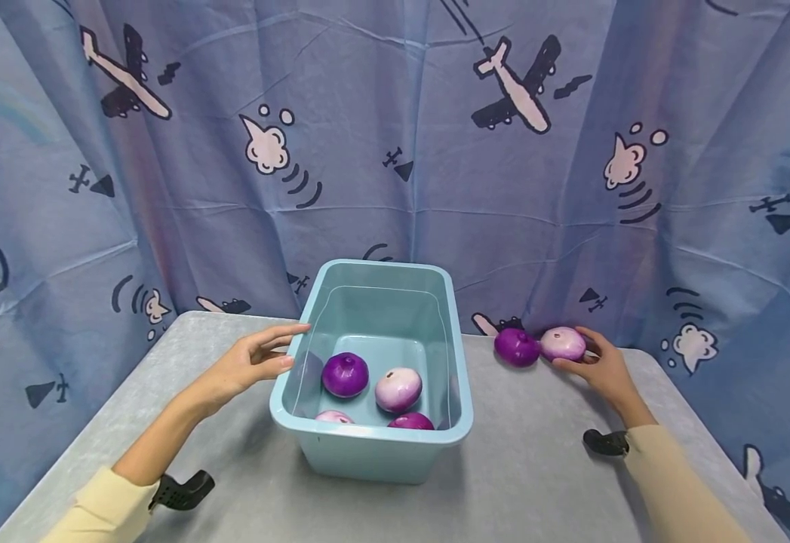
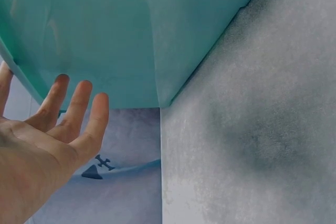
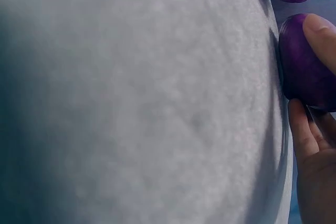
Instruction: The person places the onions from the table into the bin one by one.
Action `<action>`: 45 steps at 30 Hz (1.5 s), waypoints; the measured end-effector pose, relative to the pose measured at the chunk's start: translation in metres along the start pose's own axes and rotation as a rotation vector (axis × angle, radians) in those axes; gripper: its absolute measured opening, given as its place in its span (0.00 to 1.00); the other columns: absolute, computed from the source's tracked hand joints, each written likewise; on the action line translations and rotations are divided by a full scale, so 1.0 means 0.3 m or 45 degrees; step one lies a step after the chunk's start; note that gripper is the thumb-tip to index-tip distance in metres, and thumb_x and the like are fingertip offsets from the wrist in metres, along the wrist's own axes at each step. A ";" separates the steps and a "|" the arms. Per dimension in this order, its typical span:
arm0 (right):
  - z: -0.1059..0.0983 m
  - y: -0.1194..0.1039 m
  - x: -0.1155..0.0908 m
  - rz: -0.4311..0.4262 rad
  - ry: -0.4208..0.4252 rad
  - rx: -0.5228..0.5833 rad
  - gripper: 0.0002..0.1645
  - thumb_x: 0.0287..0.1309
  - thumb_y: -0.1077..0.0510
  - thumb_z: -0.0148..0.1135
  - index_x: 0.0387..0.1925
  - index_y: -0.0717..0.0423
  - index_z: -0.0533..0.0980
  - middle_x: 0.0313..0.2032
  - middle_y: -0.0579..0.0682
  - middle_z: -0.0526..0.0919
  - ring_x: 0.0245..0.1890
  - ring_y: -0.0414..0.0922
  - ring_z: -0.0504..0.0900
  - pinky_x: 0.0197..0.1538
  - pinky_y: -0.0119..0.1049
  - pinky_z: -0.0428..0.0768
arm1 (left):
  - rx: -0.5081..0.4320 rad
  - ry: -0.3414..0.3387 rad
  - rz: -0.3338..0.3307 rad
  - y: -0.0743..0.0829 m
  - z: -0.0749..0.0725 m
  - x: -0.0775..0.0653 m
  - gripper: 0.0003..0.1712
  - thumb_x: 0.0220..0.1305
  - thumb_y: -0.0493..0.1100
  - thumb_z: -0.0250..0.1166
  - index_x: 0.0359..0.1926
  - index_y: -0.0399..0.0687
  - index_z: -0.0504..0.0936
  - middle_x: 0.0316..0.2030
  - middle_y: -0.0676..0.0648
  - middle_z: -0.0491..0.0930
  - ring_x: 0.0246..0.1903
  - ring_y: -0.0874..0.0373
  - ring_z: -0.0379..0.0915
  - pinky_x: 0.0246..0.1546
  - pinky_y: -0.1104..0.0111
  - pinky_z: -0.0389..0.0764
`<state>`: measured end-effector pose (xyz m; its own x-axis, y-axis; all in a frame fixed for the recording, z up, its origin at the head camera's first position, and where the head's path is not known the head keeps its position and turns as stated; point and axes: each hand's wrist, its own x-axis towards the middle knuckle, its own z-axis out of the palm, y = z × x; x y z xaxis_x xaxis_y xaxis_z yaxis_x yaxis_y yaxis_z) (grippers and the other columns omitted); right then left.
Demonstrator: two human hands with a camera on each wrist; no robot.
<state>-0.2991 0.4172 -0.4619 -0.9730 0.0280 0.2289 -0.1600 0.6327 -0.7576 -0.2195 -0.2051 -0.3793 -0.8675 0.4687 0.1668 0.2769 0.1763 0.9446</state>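
At the right of the table, my right hand (image 1: 601,375) holds a pale pink-and-white onion (image 1: 563,345) between thumb and fingers. A deep purple onion (image 1: 517,348) sits directly to the left of it. In the right wrist view the thumb lies over the held onion (image 3: 302,64) and the fingers lie at its other side. My left hand (image 1: 235,371) is beside the left rim of a light blue plastic tub (image 1: 461,377), fingertips at the rim. The left wrist view shows its fingers (image 2: 97,121) spread and loosely bent along the tub's outer wall.
Inside the tub lie a purple onion (image 1: 345,375) and a pale one (image 1: 398,390); two more are partly hidden behind the front wall. The grey table (image 1: 524,460) ends at a blue curtain (image 1: 367,151) printed with airplanes.
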 end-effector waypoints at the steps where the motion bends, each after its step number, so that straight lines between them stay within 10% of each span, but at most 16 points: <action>1: -0.003 -0.002 -0.003 0.004 0.004 -0.009 0.55 0.57 0.52 0.78 0.75 0.68 0.57 0.66 0.75 0.65 0.61 0.69 0.71 0.59 0.46 0.76 | -0.002 0.000 -0.001 -0.001 0.000 0.000 0.31 0.73 0.42 0.63 0.74 0.52 0.69 0.68 0.41 0.69 0.63 0.43 0.71 0.56 0.57 0.77; 6: -0.015 -0.015 -0.017 0.042 0.011 0.010 0.57 0.57 0.49 0.77 0.76 0.66 0.55 0.68 0.76 0.62 0.63 0.72 0.67 0.61 0.66 0.66 | -0.014 0.004 -0.003 -0.003 0.000 0.003 0.31 0.72 0.42 0.63 0.74 0.52 0.69 0.69 0.40 0.68 0.62 0.43 0.71 0.56 0.55 0.77; 23: -0.032 -0.085 -0.066 0.101 0.006 0.092 0.57 0.60 0.47 0.74 0.78 0.64 0.52 0.72 0.73 0.56 0.68 0.72 0.60 0.63 0.66 0.63 | -0.027 -0.005 0.021 -0.006 -0.010 0.012 0.31 0.71 0.40 0.65 0.73 0.48 0.71 0.69 0.44 0.70 0.61 0.46 0.73 0.56 0.59 0.77; 34: -0.050 -0.159 -0.106 0.036 -0.019 0.117 0.53 0.62 0.49 0.73 0.77 0.63 0.55 0.70 0.70 0.61 0.66 0.68 0.64 0.52 0.28 0.78 | -0.027 -0.004 0.027 0.001 -0.010 0.007 0.31 0.71 0.40 0.65 0.73 0.47 0.71 0.69 0.43 0.70 0.62 0.45 0.71 0.56 0.61 0.77; 45: -0.053 -0.257 -0.159 -0.018 -0.104 0.238 0.49 0.63 0.54 0.73 0.77 0.58 0.57 0.69 0.66 0.62 0.65 0.61 0.67 0.49 0.22 0.76 | -0.024 0.011 0.049 -0.003 -0.005 0.009 0.30 0.71 0.39 0.65 0.72 0.46 0.71 0.68 0.42 0.71 0.60 0.45 0.73 0.56 0.62 0.78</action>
<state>-0.2376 0.3795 -0.4047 -0.9795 -0.0470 0.1957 -0.1941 0.4779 -0.8567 -0.2228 -0.2052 -0.3793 -0.8597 0.4676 0.2055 0.3023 0.1416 0.9426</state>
